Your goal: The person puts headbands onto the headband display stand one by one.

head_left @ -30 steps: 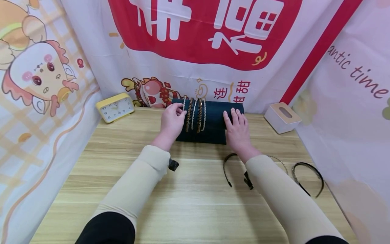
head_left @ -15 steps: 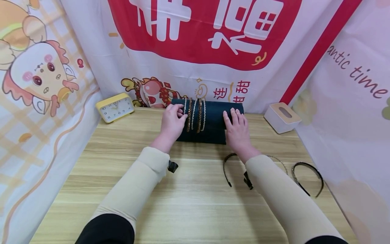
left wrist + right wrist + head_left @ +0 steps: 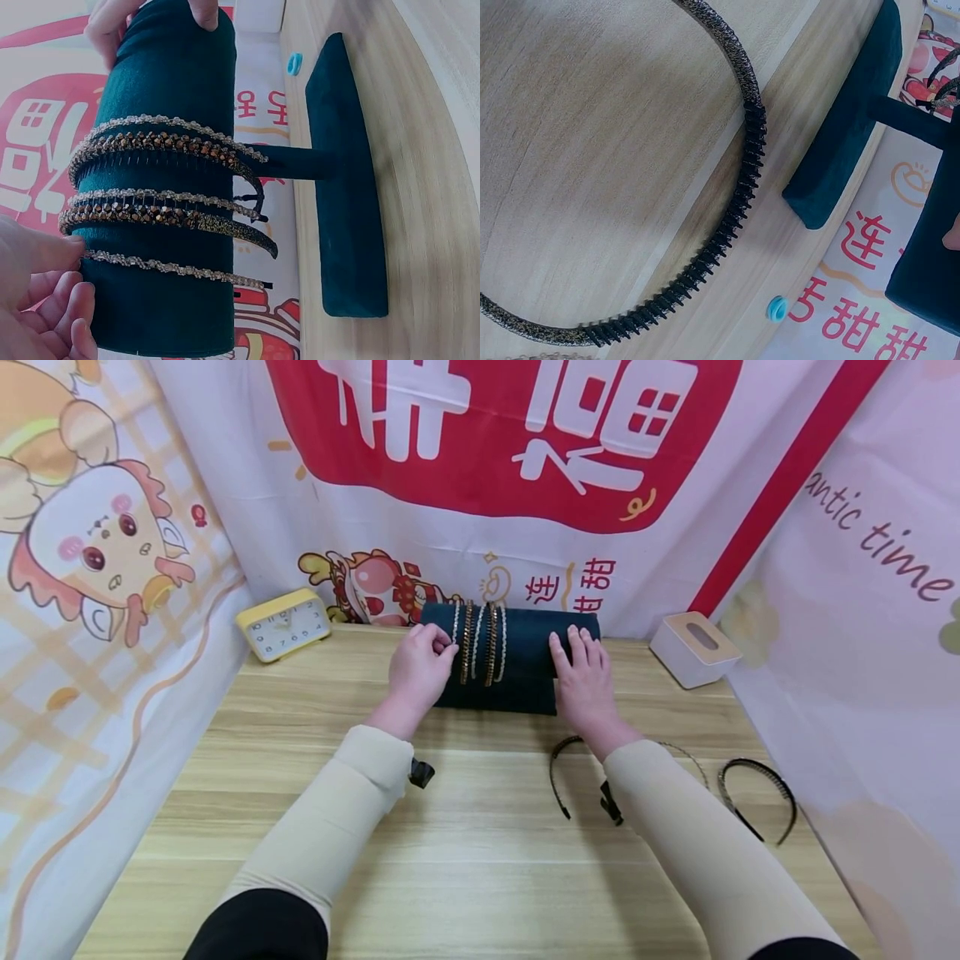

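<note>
A dark green velvet headband stand [image 3: 536, 647] with a horizontal roll stands at the back of the table. Several headbands sit around its left half, some with bronze beads [image 3: 161, 214], others with thin clear beads. My left hand [image 3: 420, 667] is at the roll's left end, its thumb and fingers pinching the leftmost thin beaded headband [image 3: 172, 268]. The far side of that headband is hidden behind the roll. My right hand [image 3: 587, 681] rests on the right end of the roll with fingers spread.
Under my right forearm lies a dark toothed headband [image 3: 746, 180]; another black headband [image 3: 791, 793] lies farther right. A yellow clock [image 3: 285, 625] stands at back left, a tissue box [image 3: 693, 652] at back right. A small teal ring [image 3: 777, 308] lies near the stand's base.
My left hand has shifted slightly left and down along the roll. The leftmost headband moved a little toward the others, then stayed nearly in place. My right hand is unmoved.
</note>
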`<state>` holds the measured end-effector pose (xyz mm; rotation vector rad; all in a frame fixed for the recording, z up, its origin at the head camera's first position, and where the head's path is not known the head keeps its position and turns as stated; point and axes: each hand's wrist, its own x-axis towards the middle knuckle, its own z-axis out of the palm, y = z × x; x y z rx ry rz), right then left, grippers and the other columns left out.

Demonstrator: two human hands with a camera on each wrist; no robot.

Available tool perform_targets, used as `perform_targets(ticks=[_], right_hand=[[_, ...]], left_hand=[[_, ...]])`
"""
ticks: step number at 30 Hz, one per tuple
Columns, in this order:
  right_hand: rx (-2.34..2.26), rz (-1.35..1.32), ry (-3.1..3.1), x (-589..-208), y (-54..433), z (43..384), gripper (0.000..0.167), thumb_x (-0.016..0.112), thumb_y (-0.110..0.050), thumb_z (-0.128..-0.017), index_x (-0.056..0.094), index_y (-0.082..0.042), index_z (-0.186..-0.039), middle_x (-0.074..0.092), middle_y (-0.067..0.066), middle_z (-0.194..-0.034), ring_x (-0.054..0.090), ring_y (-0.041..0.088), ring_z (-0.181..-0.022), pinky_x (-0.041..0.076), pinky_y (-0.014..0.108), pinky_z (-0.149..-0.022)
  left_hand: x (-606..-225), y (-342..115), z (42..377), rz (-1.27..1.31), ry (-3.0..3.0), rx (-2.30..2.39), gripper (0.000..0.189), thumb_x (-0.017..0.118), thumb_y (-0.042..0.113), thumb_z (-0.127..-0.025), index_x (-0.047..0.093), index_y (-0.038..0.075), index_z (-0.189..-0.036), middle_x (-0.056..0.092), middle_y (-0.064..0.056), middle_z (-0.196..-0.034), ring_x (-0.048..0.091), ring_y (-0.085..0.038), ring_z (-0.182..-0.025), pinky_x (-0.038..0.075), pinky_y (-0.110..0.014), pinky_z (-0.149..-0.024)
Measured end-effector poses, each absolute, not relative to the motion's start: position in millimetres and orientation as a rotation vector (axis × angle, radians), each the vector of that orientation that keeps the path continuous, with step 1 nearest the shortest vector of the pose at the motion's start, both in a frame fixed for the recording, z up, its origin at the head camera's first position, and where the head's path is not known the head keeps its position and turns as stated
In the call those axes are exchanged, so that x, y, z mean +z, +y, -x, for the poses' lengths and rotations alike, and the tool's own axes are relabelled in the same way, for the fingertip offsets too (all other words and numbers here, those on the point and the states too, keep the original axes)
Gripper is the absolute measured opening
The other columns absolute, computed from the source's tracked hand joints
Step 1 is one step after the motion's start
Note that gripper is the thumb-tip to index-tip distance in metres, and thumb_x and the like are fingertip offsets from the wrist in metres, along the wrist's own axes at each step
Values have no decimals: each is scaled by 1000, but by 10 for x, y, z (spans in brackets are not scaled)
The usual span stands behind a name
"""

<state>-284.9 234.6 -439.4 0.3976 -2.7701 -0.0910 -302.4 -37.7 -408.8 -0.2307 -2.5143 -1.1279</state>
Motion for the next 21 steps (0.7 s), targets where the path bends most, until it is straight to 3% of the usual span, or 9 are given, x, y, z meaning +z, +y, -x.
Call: perform_targets(ticks=[8,15,21], right_hand=[[-81,-393,-2783,-4397,2341,2847,77,66,-19,-93,22,-11,-156,15,23,-158,13,41,-144,7,53,-118],[-91,-397,-2778,-4396,2335,2839,76,66,-19,-93,23,-11,-156,16,23,-157,14,41,-143,13,54,-117],[-71,-397,-2770,-4406,2351,2851,76,66,-17,-93,23,-11,-156,16,23,-157,13,41,-143,9,53,-118]], left_hand=[[-4084,-371,3025,223,-2512,-1153,14,71,20,-93,66,8,-88,58,-5,-87,58,-23,-80,48,-38,-71],[-4060,-373,2898,217,-2500,-1218,20,74,24,-91,62,10,-99,54,-3,-92,56,-20,-80,47,-38,-70],[-4131,-234,2641,568,-2519,-1227,10,74,21,-90,65,16,-87,55,3,-87,54,-14,-76,48,-32,-66]])
